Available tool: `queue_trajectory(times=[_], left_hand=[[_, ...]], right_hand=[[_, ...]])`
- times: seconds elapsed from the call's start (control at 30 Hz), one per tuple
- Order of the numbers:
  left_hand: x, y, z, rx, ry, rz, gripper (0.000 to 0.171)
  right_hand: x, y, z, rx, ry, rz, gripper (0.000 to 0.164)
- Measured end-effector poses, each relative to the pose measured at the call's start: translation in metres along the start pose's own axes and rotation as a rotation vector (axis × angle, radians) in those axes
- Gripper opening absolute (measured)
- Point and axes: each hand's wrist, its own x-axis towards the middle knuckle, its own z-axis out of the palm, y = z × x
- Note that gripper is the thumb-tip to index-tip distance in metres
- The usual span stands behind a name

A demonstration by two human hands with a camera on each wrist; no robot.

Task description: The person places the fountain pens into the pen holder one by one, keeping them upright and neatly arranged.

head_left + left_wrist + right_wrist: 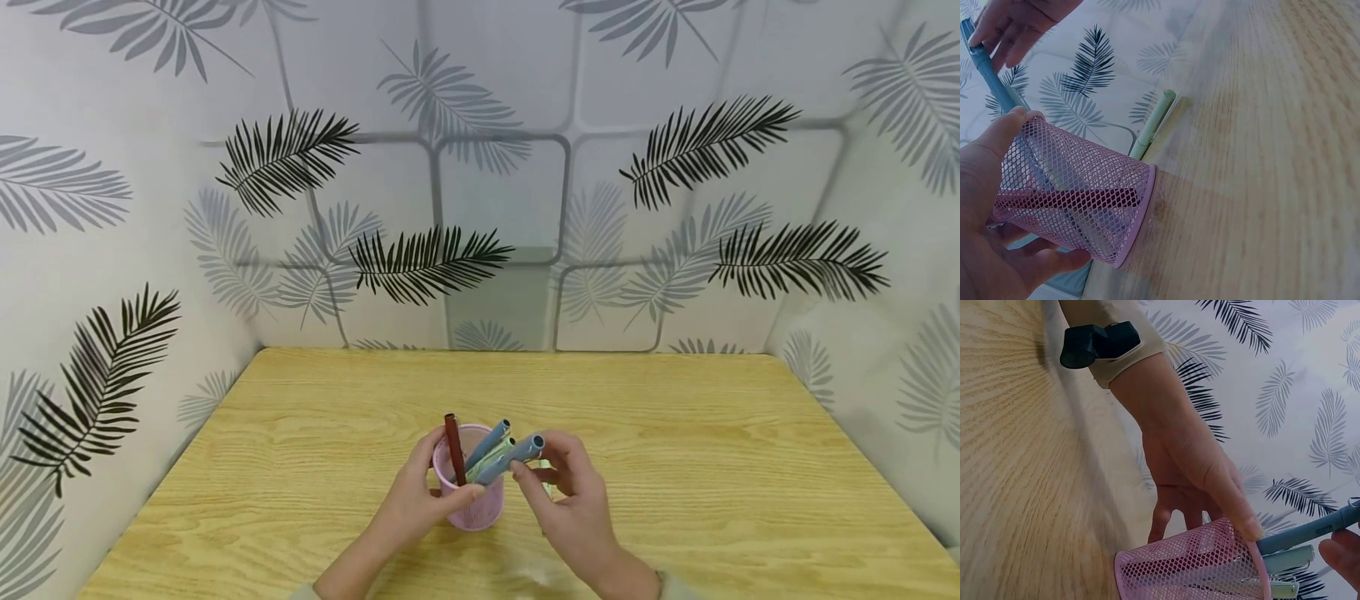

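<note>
My left hand grips a pink mesh pen holder standing on the table, its thumb at the rim. A dark red pen, a blue pen and a light green pen lean inside. Another blue pen slants out over the right rim, its lower part inside the mesh. The thumb and fingers of my right hand pinch that pen near its upper end. Partly hidden behind the right hand is a separate light green pen, outside the holder on the table.
The wood-grain table spreads around the holder. A pale wall covering with leaf prints rises behind it and at both sides. On one sleeved forearm a dark strapped device shows in the right wrist view.
</note>
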Motion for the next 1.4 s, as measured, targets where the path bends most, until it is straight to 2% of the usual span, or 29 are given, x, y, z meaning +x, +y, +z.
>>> queue_trajectory(times=[0.13,0.23,0.4,0.5,0.63,0.8,1.0,1.23,1.3,1.4], left_hand=[[0.000,0.005,0.000,-0.008,-0.006,-0.020,0.080],[-0.002,0.017,-0.001,-0.011,-0.010,-0.033,0.079],[-0.006,0.033,-0.004,-0.011,-0.021,-0.032,0.078],[-0.005,0.028,-0.003,-0.012,-0.018,-0.023,0.078],[-0.001,0.012,-0.001,0.002,-0.005,-0.013,0.078],[0.001,0.002,0.000,-0.019,0.001,0.002,0.071],[0.000,0.005,0.001,-0.030,0.014,0.008,0.067],[-0.005,0.030,-0.001,-0.063,0.014,0.023,0.062],[-0.004,0.025,-0.001,-0.043,0.010,0.047,0.061],[-0.001,0.011,0.001,-0.025,0.011,0.047,0.065]], right_hand=[[-0.004,0.006,0.001,-0.107,-0.035,0.015,0.037],[-0.005,0.007,0.002,-0.175,-0.059,0.032,0.035],[-0.006,0.007,0.003,-0.227,-0.114,0.064,0.034],[-0.006,0.007,0.003,-0.233,-0.130,0.085,0.033],[-0.007,0.008,0.004,-0.234,-0.141,0.106,0.029],[-0.008,0.009,0.003,-0.241,-0.145,0.122,0.025],[-0.010,0.010,0.002,-0.245,-0.128,0.124,0.027],[-0.005,0.001,-0.001,-0.277,-0.075,0.073,0.033],[-0.001,-0.006,-0.002,-0.283,-0.066,0.064,0.034],[0.003,-0.011,-0.004,-0.287,-0.063,0.060,0.033]])
